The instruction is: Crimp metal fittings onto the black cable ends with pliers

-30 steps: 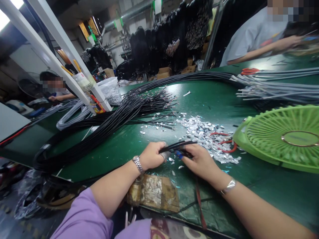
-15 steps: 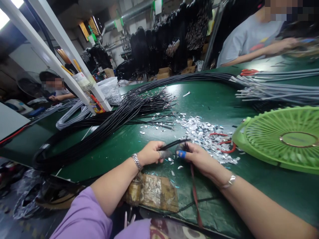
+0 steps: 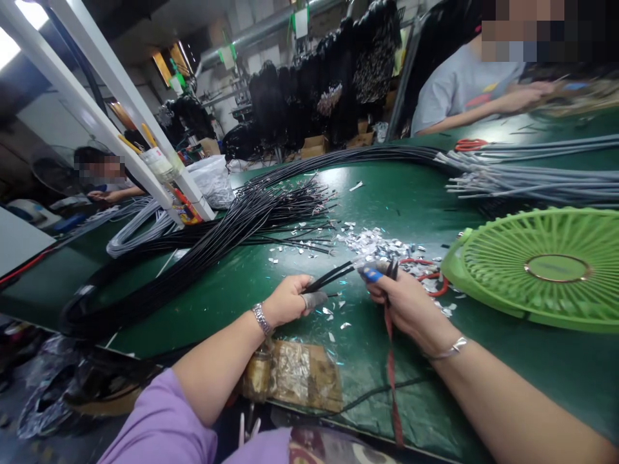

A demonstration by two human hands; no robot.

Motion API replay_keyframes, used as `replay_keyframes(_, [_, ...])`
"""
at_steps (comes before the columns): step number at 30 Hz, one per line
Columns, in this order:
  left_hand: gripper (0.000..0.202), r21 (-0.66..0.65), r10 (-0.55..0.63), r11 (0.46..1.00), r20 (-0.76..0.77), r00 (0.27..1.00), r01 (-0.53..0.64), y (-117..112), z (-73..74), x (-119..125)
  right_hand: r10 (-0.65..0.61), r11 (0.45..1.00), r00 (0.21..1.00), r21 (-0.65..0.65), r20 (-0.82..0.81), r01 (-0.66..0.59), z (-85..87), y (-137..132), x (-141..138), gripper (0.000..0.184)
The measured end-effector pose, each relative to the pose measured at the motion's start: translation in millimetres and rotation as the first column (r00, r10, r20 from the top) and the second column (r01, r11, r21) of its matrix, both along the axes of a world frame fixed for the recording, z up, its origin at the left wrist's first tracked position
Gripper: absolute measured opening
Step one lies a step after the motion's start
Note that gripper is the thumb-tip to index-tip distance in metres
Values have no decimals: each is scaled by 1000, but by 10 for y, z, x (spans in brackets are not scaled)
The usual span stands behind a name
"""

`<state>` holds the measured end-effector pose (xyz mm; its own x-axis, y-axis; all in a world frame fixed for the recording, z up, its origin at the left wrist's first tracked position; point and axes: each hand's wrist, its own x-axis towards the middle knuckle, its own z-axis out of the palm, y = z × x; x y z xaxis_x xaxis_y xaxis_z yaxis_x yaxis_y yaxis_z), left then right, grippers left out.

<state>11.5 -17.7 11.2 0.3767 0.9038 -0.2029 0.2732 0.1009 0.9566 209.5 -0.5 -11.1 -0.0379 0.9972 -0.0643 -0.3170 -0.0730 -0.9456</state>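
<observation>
Gripping a few black cables above the bench, L hand has fingers closed round them, tips pointing toward R hand. R hand is curled round a dark tool; its blue-wrapped digit is by the tips, can't tell if pinching. Risks: 1 end sits apart, so a loose L hold could let it slip; red strap hanging below R hand might snag; silvery scraps nearby could cling.

I see light, upper left | pale wall behind | pipe across the back | white posts at green table | grey floor, lower left
</observation>
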Motion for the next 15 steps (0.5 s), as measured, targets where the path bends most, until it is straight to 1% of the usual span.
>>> replay_keyframes(2, [36,5,2,1000,-5,1000,-2,5,-11,-4,72,995,992,59,105,-79,5,-25,4,33])
replay_keyframes(4, [36,4,-2,1000,-15,1000,2,11,-22,-8,124,979,971,135,203,-153,15,-67,-11,34])
replay_keyframes(6, [35,16,-13,1000,-33,999,14,17,-34,-14,142,961,948,190,286,-202,21,-107,-35,33])
replay_keyframes(8, [34,51,-23,998,-60,998,27,22,-47,-24,125,954,930,215,344,-208,21,-136,-62,30])
replay_keyframes(10, [35,69,-44,996,-76,996,49,23,-55,-34,129,959,932,195,340,-204,11,-159,-94,28])
replay_keyframes(13, [39,1,-111,994,-43,993,111,24,-64,-31,198,976,963,58,183,-211,-12,-175,-152,28])
replay_keyframes(14, [40,-23,-124,992,-31,992,124,26,-70,-24,199,979,969,18,144,-203,-19,-169,-170,29])
replay_keyframes(15, [40,-34,-124,992,-30,992,123,29,-77,-16,185,982,972,1,144,-188,-25,-155,-183,29])
